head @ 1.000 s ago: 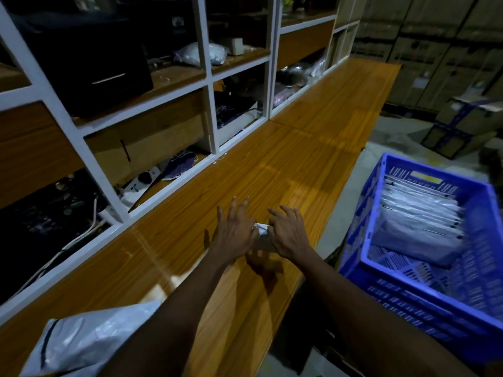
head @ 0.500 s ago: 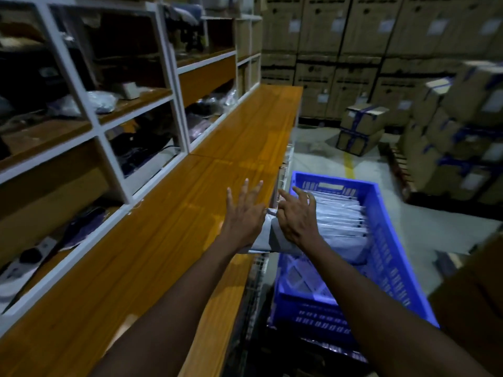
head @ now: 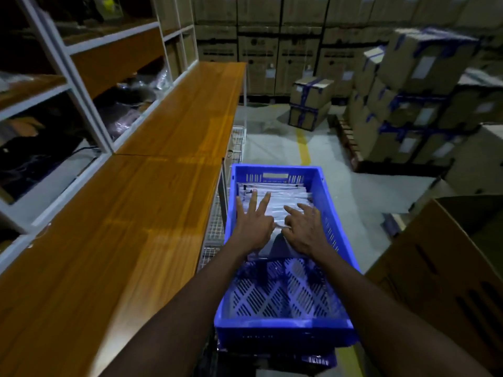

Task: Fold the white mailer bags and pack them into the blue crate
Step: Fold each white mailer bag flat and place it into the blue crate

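Observation:
The blue crate stands on the floor to the right of the wooden counter. A row of folded white mailer bags fills its far half; the near half shows bare perforated floor. Both my hands are inside the crate. My left hand lies with fingers spread straight against the nearest folded mailer bag. My right hand rests on the same bag with fingers loosely bent. Most of that bag is hidden under my hands.
The long wooden counter runs along the left, backed by white shelving with dark clutter. Taped cardboard boxes are stacked at the right and back. An open cardboard box stands close at the right.
My hands carried the folded bag off the counter, over its edge and down into the crate against the row of bags. The view swung right toward the crate.

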The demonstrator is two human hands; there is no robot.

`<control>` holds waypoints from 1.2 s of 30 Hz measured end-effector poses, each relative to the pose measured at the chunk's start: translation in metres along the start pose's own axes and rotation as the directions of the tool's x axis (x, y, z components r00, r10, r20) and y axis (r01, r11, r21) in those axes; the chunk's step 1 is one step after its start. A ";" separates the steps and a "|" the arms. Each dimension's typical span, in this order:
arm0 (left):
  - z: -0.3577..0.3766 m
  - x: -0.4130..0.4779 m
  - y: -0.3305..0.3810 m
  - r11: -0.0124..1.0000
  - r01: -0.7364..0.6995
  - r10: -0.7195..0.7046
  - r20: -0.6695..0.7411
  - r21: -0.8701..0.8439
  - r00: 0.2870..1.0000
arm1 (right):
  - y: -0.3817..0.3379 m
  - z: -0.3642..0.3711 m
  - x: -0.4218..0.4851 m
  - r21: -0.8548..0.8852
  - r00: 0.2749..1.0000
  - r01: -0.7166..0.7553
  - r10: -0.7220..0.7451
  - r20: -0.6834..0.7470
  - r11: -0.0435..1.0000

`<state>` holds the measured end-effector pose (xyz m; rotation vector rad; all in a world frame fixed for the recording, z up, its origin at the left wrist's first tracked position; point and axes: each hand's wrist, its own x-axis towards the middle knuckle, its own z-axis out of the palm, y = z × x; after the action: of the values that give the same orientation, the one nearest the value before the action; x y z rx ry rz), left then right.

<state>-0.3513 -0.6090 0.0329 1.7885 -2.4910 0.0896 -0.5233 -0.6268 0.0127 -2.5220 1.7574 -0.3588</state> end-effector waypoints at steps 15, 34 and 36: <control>0.065 0.008 0.008 0.988 0.128 -0.119 0.106 -0.081 0.987 | 0.040 0.071 0.000 -0.106 0.979 0.011 0.011 0.202 0.994; 0.088 0.048 -0.013 0.967 0.117 -0.184 0.306 0.225 0.934 | 0.043 0.089 0.037 -0.179 0.965 -0.002 0.049 0.259 0.984; 0.091 0.052 -0.016 0.965 0.118 -0.190 0.314 0.234 0.930 | 0.043 0.092 0.044 -0.177 0.962 0.009 0.039 0.269 0.984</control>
<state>-0.3550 -0.6709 -0.0523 2.2534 -2.6312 0.0459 -0.5289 -0.6915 -0.0774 -2.5205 1.7683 0.1466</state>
